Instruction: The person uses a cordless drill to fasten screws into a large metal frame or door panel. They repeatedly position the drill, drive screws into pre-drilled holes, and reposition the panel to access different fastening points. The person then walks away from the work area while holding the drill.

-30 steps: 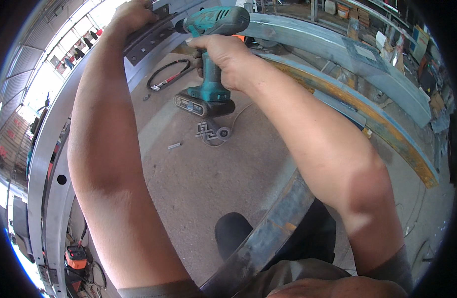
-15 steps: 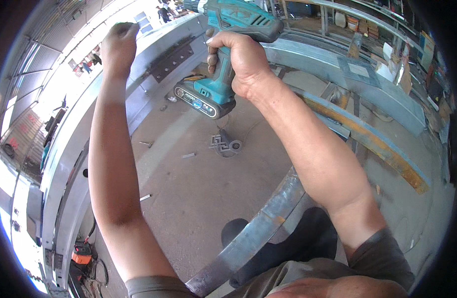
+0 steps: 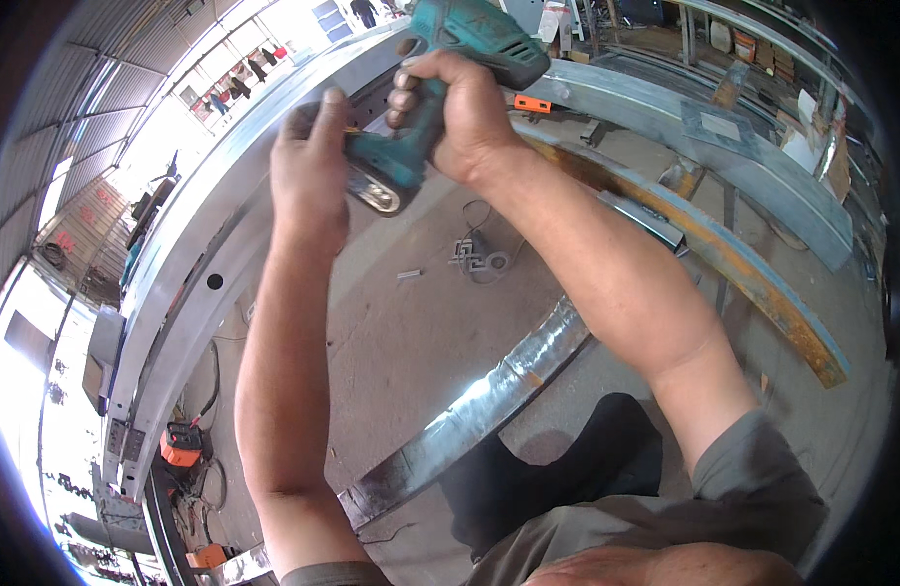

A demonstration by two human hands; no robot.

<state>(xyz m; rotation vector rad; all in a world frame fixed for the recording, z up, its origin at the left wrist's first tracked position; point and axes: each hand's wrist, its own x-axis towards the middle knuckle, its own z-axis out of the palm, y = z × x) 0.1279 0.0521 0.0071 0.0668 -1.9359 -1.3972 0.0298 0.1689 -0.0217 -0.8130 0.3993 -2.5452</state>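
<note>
My right hand (image 3: 465, 112) is wrapped round the handle of a teal cordless drill (image 3: 401, 151). The drill's front end is cut off by the top of the view, and its battery base points down and left. My left hand (image 3: 311, 171) is raised just left of that base, thumb up and fingers curled. Its fingertips are turned away, so whatever they hold is hidden; whether the hand touches the battery is unclear. Behind both hands runs a long grey steel beam (image 3: 191, 220), which curves along the left and the back.
A shiny steel bar (image 3: 470, 410) crosses before my legs. Rusty angle steel (image 3: 763, 303) lies at right, with an orange tool (image 3: 532, 104) beyond the drill. A grey cut-metal piece (image 3: 479, 256) is on the floor. An orange-black device (image 3: 181, 442) with cables stands lower left.
My left hand has come right and down, close to the drill's base. The drill has shifted slightly left and up in my right hand. The whole view has swung a little to the left.
</note>
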